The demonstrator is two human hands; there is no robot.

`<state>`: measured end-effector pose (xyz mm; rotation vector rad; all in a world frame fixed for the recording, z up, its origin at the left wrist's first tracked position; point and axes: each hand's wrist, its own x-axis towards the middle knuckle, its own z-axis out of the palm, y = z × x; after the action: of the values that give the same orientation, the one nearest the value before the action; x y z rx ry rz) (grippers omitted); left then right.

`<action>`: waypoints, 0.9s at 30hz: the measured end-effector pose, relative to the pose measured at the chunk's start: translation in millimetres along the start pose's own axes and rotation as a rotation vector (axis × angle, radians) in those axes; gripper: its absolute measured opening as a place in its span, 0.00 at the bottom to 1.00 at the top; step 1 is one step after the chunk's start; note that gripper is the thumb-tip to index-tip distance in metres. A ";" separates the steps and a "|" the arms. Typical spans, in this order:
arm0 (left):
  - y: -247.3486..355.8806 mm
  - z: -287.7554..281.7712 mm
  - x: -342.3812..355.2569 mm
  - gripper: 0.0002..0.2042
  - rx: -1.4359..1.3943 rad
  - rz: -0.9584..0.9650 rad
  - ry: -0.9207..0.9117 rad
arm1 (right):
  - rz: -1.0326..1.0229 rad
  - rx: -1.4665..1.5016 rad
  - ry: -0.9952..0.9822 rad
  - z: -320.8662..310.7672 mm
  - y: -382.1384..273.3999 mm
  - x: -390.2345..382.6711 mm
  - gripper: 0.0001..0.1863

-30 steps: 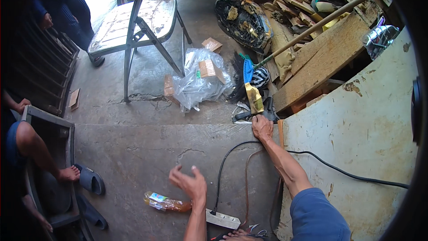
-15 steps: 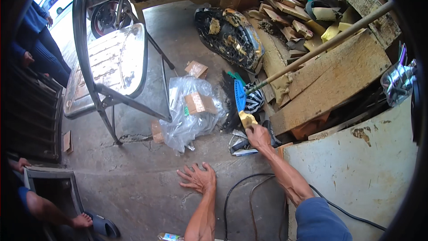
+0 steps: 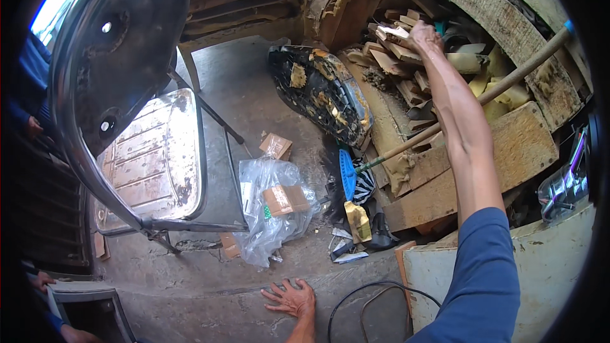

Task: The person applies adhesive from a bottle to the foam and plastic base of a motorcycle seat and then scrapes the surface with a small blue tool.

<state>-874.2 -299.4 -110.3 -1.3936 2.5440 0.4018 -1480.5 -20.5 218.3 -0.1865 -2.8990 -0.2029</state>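
Observation:
My left hand (image 3: 292,298) lies flat on the concrete floor with its fingers spread, holding nothing. Far off at the upper right, my right hand (image 3: 426,37) is at a heap of wood scraps, against the end of a pale piece of wood (image 3: 395,34). Its fingertips are hidden, so its grip does not show. A yellow foam piece (image 3: 358,221) lies beside a blue broom head (image 3: 347,174), below the striped black-and-white cloth (image 3: 364,187). To the left of it is a clear plastic bag (image 3: 254,184) with cardboard scraps (image 3: 286,200) on it.
A metal folding chair (image 3: 152,159) stands at left. A torn black motorcycle seat (image 3: 321,92) lies at the centre back. The broom's wooden handle (image 3: 397,149) slants over a plank (image 3: 470,165), passing under my right arm. A black cable (image 3: 356,287) curves near my left hand. Another person's hand (image 3: 41,281) shows at far left.
My right hand has let go of the yellow foam piece and reached far forward to the wood heap. My left hand still rests on the floor. The view has shifted.

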 end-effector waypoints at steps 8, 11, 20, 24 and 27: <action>10.7 -5.4 -4.9 0.21 -0.020 0.023 -0.069 | 0.659 0.008 0.428 39.6 57.9 13.0 0.31; -0.7 8.7 1.5 0.21 0.003 0.040 0.032 | 0.568 0.024 0.462 32.0 25.0 -9.6 0.29; -12.1 -7.0 2.0 0.22 -0.014 0.012 0.006 | 0.312 1.772 -0.038 36.6 -123.0 -248.2 0.12; -6.7 15.5 -7.6 0.22 -0.040 0.091 0.096 | 0.443 2.130 -0.345 81.8 -129.2 -432.4 0.10; -1.2 11.6 -15.2 0.22 -0.095 0.127 0.060 | 0.534 2.092 -0.445 95.3 -110.9 -548.4 0.11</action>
<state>-864.5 -284.1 -116.6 -1.2973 2.7044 0.5172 -987.4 -175.3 -16.2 -0.5156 -1.6703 2.7480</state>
